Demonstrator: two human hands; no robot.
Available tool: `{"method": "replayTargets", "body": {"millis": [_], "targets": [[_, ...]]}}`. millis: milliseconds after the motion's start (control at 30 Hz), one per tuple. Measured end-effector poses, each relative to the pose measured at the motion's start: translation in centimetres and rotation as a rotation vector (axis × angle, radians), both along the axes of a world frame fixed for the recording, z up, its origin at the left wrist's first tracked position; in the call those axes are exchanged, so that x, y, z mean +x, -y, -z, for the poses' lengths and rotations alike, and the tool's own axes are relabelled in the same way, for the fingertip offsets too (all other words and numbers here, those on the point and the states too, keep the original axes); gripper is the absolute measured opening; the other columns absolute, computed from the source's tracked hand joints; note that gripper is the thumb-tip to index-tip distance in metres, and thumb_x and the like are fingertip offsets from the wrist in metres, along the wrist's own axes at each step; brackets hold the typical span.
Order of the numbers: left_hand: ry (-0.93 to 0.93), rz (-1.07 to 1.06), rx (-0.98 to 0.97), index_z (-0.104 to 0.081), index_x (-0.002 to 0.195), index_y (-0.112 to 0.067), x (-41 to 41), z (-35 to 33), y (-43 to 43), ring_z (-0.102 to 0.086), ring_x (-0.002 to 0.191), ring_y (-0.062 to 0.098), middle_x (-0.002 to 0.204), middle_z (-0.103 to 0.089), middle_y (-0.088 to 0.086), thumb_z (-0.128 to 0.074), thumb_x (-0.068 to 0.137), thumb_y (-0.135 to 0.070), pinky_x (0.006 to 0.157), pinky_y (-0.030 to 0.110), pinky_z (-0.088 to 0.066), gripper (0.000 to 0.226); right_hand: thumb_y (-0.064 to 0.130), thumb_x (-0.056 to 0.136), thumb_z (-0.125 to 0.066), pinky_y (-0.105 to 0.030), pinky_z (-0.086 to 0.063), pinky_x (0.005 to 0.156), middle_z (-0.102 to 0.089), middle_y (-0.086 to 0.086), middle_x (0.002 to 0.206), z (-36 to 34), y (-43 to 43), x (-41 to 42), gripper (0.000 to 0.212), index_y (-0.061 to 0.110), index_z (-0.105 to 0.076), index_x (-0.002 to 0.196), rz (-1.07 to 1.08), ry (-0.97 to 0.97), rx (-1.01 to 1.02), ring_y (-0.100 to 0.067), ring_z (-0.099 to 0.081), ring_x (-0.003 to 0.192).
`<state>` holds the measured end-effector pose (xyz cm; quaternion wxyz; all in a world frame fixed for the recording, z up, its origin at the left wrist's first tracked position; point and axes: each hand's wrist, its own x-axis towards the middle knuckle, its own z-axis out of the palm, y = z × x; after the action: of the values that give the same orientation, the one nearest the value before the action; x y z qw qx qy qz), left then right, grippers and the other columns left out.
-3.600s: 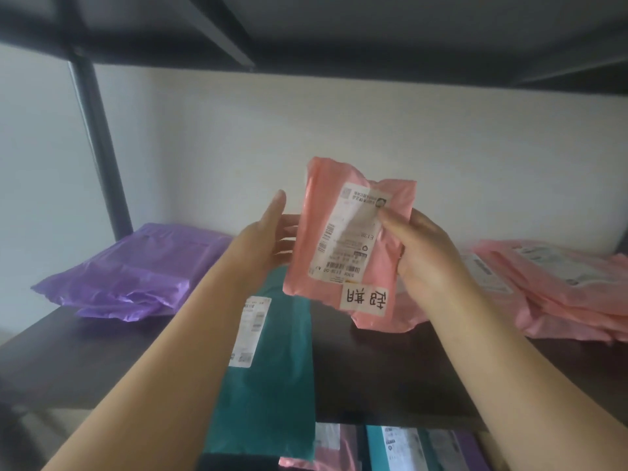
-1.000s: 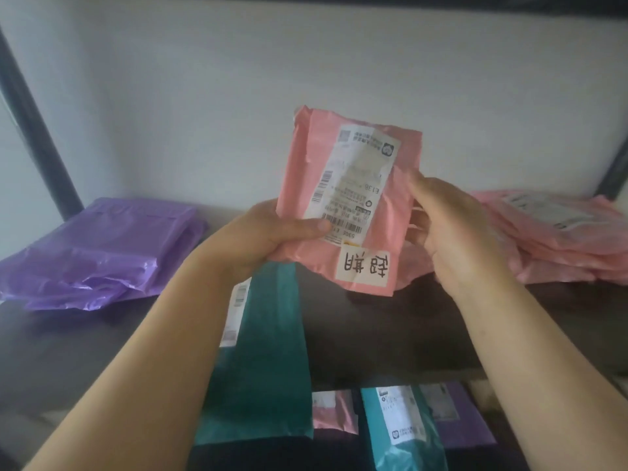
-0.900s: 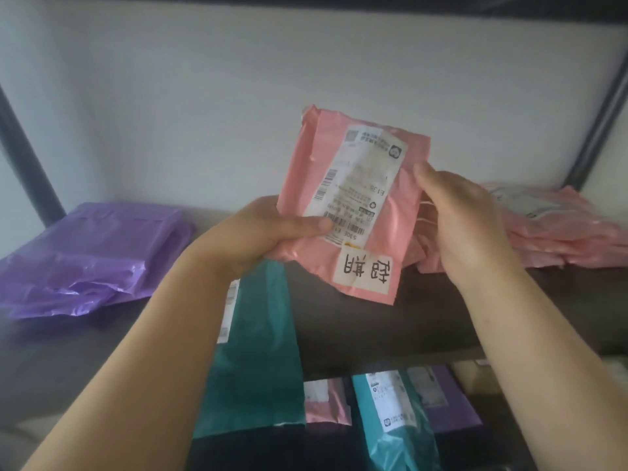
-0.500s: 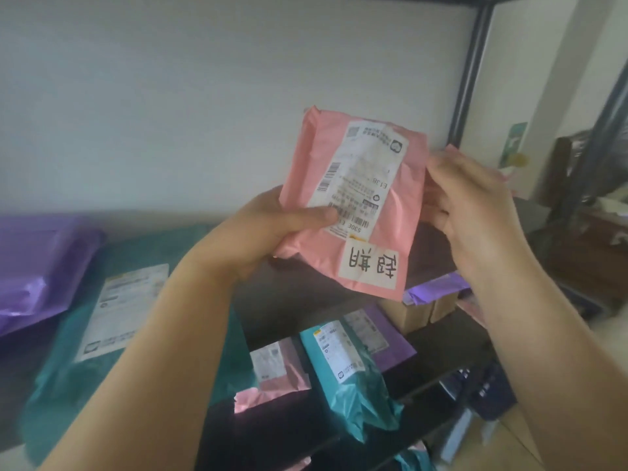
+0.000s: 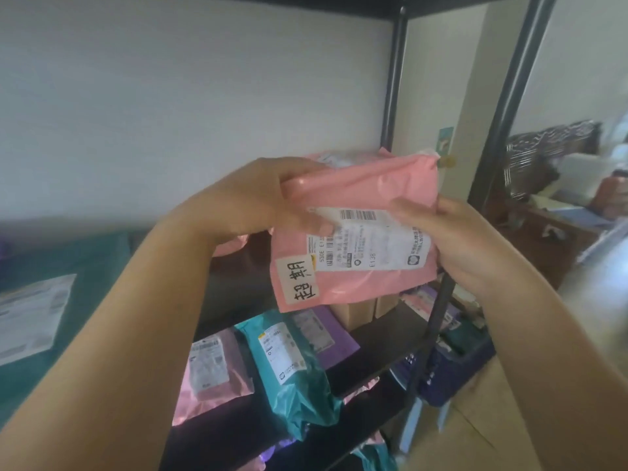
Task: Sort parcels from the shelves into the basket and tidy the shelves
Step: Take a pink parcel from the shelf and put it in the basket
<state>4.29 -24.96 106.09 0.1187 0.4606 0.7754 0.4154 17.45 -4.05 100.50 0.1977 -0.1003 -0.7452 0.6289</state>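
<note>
Fingers of the left hand (image 5: 258, 198) and right hand (image 5: 465, 246) curl round the pink plastic mailer parcel with white labels (image 5: 356, 232), gripping it mid-frame, above the dark shelf (image 5: 380, 338).

The left hand (image 5: 258, 195) and right hand (image 5: 469, 246) are bare, as are both forearms (image 5: 119, 334); the thumbnail (image 5: 323, 228) is short and plain.

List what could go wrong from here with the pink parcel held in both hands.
1. The glossy pink parcel is only held at its edges by the left hand and right hand; it may slip.
2. The basket sits low behind the shelf post, so a toss could hit the post or miss.
3. The teal parcel seems to droop past the lower shelf's edge; a passing arm might drag it off.
</note>
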Motion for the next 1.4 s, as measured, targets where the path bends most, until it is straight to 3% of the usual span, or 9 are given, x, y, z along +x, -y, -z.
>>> {"method": "replayTargets", "body": {"millis": [233,300,533,700,800,900,1000,1167,1400], "targets": [[0.141,-0.397,0.421,-0.038,0.141,-0.042,0.6,4.4,-5.6,-0.060,0.114,0.008,0.130,-0.056,-0.012,-0.087,0.063,-0.046,0.092,0.035,-0.054,0.093,0.056,0.076,-0.077,-0.045,-0.056,0.085,-0.076,-0.002,0.109,2.5,-4.2,-0.7,0.061,0.016,-0.067,0.122,0.149,-0.131,-0.425,-0.024,-0.074,0.099],[0.328,-0.489,0.580,-0.053,0.132,-0.034,1.4,6.3,-6.9,-0.063,0.113,0.016,0.130,-0.061,-0.006,-0.082,0.057,-0.056,0.096,0.040,-0.052,0.083,0.055,0.076,-0.071,-0.036,-0.055,0.074,-0.078,0.003,0.097,3.2,-4.8,-0.8,0.053,0.016,-0.069,0.112,0.191,-0.154,-0.531,-0.017,-0.076,0.087],[0.898,-0.353,0.969,-0.071,0.105,-0.014,4.2,8.4,-9.5,-0.072,0.095,0.018,0.106,-0.075,0.006,-0.057,0.096,-0.018,0.079,0.031,-0.058,0.017,0.054,0.075,-0.073,-0.054,-0.051,0.097,-0.070,-0.008,0.123,6.4,-5.0,-1.2,0.062,0.016,-0.065,0.124,0.085,-0.159,-0.653,-0.028,-0.068,0.113],[0.762,-0.438,0.953,-0.078,0.084,-0.020,3.2,7.1,-8.3,-0.070,0.090,0.020,0.107,-0.074,0.006,-0.064,0.091,-0.025,0.074,0.034,-0.058,0.017,0.021,0.088,-0.072,-0.053,-0.056,0.088,-0.064,-0.015,0.127,6.8,-6.8,-0.5,0.047,0.011,-0.058,0.132,0.082,-0.203,-0.543,-0.035,-0.064,0.117],[0.626,-0.459,0.869,-0.079,0.087,-0.020,2.9,6.7,-7.6,-0.052,0.130,0.030,0.136,-0.060,0.010,-0.078,0.074,-0.045,0.103,0.053,-0.046,0.028,0.046,0.081,-0.076,-0.033,-0.058,0.069,-0.070,-0.005,0.113,5.5,-6.5,-0.4,0.056,0.017,-0.062,0.127,0.104,-0.149,-0.341,-0.025,-0.069,0.104],[0.591,-0.423,0.806,-0.080,0.084,-0.020,3.0,6.5,-7.1,-0.049,0.132,0.034,0.119,-0.071,0.008,-0.077,0.075,-0.043,0.109,0.058,-0.038,0.025,0.067,0.073,-0.069,-0.030,-0.055,0.080,-0.075,0.013,0.100,4.1,-5.1,-0.2,0.060,0.024,-0.067,0.115,-0.031,-0.020,-0.158,-0.008,-0.071,0.098],[0.623,-0.390,0.780,-0.078,0.081,-0.014,3.0,6.2,-6.5,-0.065,0.111,0.028,0.106,-0.074,0.011,-0.073,0.081,-0.032,0.098,0.046,-0.049,0.019,0.041,0.086,-0.062,-0.043,-0.050,0.099,-0.076,0.006,0.110,3.6,-4.3,0.0,0.036,0.023,-0.070,0.116,-0.061,-0.002,-0.162,-0.012,-0.071,0.105],[0.655,-0.279,0.806,-0.077,0.077,-0.009,3.4,5.7,-5.5,-0.072,0.074,0.018,0.090,-0.077,0.011,-0.070,0.070,-0.027,0.069,0.028,-0.061,0.020,0.031,0.079,-0.066,-0.054,-0.050,0.099,-0.075,-0.010,0.108,4.4,-4.2,0.2,0.031,0.016,-0.078,0.103,0.058,-0.078,-0.323,-0.030,-0.072,0.103],[0.648,-0.254,0.795,-0.079,0.072,-0.017,3.1,6.4,-5.2,-0.070,0.069,0.012,0.084,-0.077,0.003,-0.066,0.074,-0.031,0.064,0.023,-0.058,0.019,0.023,0.082,-0.063,-0.049,-0.051,0.097,-0.072,-0.018,0.113,5.4,-4.1,0.5,0.039,0.003,-0.071,0.114,0.056,-0.097,-0.451,-0.036,-0.068,0.109]]}}
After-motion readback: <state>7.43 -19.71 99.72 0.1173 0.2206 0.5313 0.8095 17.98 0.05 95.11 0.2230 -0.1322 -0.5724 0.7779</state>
